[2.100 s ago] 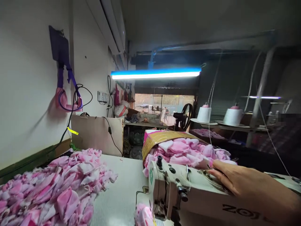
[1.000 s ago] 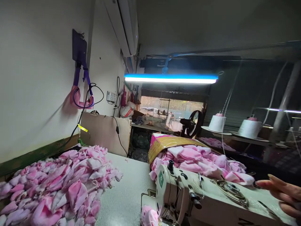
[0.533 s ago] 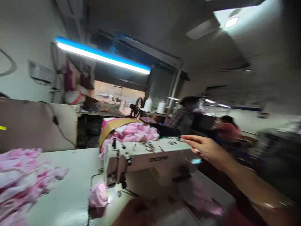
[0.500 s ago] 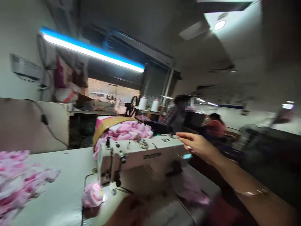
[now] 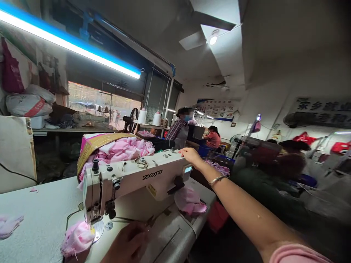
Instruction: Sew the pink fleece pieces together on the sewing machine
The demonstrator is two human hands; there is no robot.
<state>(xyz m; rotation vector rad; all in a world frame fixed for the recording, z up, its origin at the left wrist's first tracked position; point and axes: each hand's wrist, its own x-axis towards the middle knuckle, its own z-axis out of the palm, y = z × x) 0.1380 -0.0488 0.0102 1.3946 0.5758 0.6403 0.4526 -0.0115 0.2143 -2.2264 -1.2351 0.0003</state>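
A white ZOJE sewing machine (image 5: 131, 182) stands on a white table (image 5: 35, 199). My right hand (image 5: 190, 155) rests on the top of the machine's far end, beside a small display, holding nothing I can see. My left hand (image 5: 123, 243) is low in the view, close to a crumpled pink fabric piece (image 5: 77, 238) under the needle. Its fingers are partly hidden. Another pink fabric piece (image 5: 190, 201) lies on the table beyond the machine, below my right forearm. Behind the machine, an open cardboard box (image 5: 90, 149) overflows with pink fabric.
A pink scrap (image 5: 8, 225) lies at the table's left edge. Beyond stand two white thread cones (image 5: 149, 117) and a black fan (image 5: 134, 119). A seated person in plaid (image 5: 177, 131) and another in pink (image 5: 212, 139) work further back; a dark-clothed person (image 5: 274, 171) sits at right.
My view has swung right and the large pink pile has left it. My right arm now stretches across the machine's top, and my left hand has come into view near the needle.
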